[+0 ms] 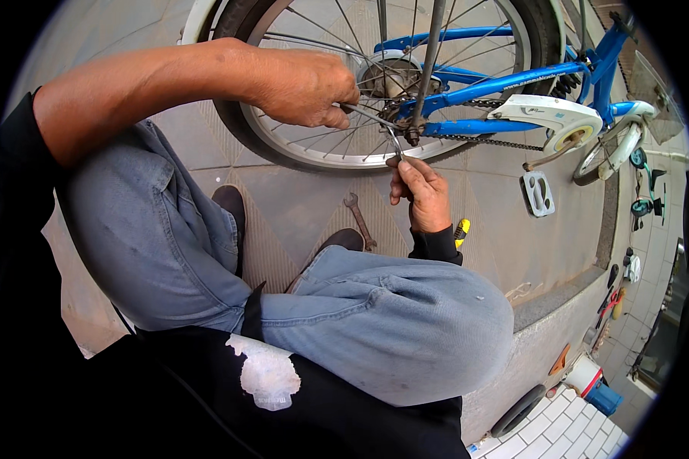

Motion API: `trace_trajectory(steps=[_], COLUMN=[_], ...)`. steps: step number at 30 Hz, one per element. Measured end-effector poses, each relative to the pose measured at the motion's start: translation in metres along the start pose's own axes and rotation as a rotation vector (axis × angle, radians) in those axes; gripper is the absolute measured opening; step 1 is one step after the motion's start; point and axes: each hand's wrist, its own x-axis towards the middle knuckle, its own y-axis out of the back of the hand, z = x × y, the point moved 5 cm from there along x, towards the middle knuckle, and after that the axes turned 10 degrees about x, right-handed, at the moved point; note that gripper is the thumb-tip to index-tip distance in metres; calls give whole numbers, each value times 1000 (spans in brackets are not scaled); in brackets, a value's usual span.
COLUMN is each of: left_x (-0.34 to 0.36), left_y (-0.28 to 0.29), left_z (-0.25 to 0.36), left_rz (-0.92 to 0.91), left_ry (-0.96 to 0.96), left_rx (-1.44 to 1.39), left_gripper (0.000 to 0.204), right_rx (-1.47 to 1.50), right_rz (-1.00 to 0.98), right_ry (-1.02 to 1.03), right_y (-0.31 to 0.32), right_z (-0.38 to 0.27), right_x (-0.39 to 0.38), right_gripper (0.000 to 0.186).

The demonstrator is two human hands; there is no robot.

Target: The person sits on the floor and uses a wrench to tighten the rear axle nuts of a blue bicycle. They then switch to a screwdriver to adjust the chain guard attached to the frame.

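My left hand [310, 88] reaches in from the left beside the rear wheel. It is closed around a thin metal tool [371, 115], whose far end meets the axle area [412, 131] of a blue bicycle [475, 96]. Lower and to the right, my right hand [422, 191] pinches a small silver tool [394, 144]. That tool points up to the same spot, under the frame's rear end. The exact kind of either tool is hard to make out. Behind them are the wheel hub [390, 79], spokes and chain [505, 143].
An open-ended wrench [360, 220] lies on the tiled floor near my shoes. A yellow-and-black handle [462, 232] is beside my right wrist. The white pedal [537, 193] hangs at the right. Along the low ledge [559, 302] are several tools and a white-and-blue container [592, 385].
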Motion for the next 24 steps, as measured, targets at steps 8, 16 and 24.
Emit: trace_trajectory(steps=[8,16,24], left_x=[-3,-2,-4], left_y=[3,2,4], left_z=[2,0,1], left_rz=[24,100,64], left_ry=[-35,-76,-46], left_rx=[20,8,20], left_gripper=[32,32,32], right_rx=[-21,221,237], right_rz=[-1,-33,-42], right_ry=[-1,-21,-145], right_y=[3,6,0], right_z=[-12,9,-9], right_x=[2,11,1], right_gripper=[29,32,30])
